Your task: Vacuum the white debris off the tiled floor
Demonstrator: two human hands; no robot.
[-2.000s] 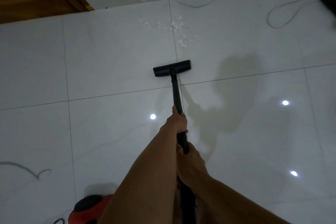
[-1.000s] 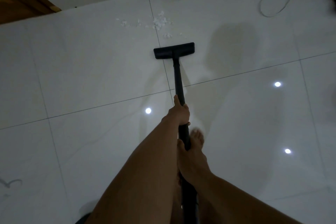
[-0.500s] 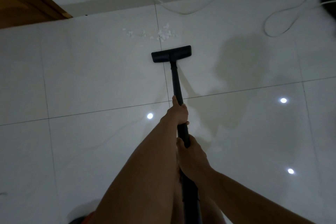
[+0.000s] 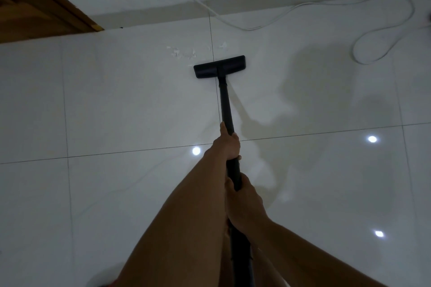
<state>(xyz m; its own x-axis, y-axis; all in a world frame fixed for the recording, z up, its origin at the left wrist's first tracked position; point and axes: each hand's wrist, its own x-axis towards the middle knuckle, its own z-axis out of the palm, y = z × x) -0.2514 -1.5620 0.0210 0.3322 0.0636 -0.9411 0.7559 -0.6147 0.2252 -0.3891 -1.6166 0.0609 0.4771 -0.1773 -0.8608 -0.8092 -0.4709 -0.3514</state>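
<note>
- The left hand (image 4: pixel 228 147) is wrapped round the black tubular vacuum wand (image 4: pixel 225 105) about halfway up. The right hand (image 4: pixel 245 205) is clamped on the same wand lower down, at 6 o'clock from the left.
- The flat black rectangular floor nozzle (image 4: pixel 219 66) sits on the glossy pale tiled floor (image 4: pixel 128 105), straddling a grout line.
- The scattered white debris flecks (image 4: pixel 184 53) lie just beyond the nozzle at its 11 o'clock, with a smaller fleck or two near 12 o'clock. None is under the nozzle yet.
- To do this pass well, I'd push the nozzle forward and slightly toward 11 o'clock, keeping its whole underside flat on the tile so suction holds.
- Go slowly. A fast shove would likely scatter such light bits rather than lift them.
- The left hand should steer and the right should drive. A second overlapping stroke toward 10 o'clock probably catches the outermost flecks.
- Stop short of the looping white cable (image 4: pixel 303 4) at 1 o'clock and the brown wooden door frame (image 4: pixel 46 7) at 10 o'clock.
</note>
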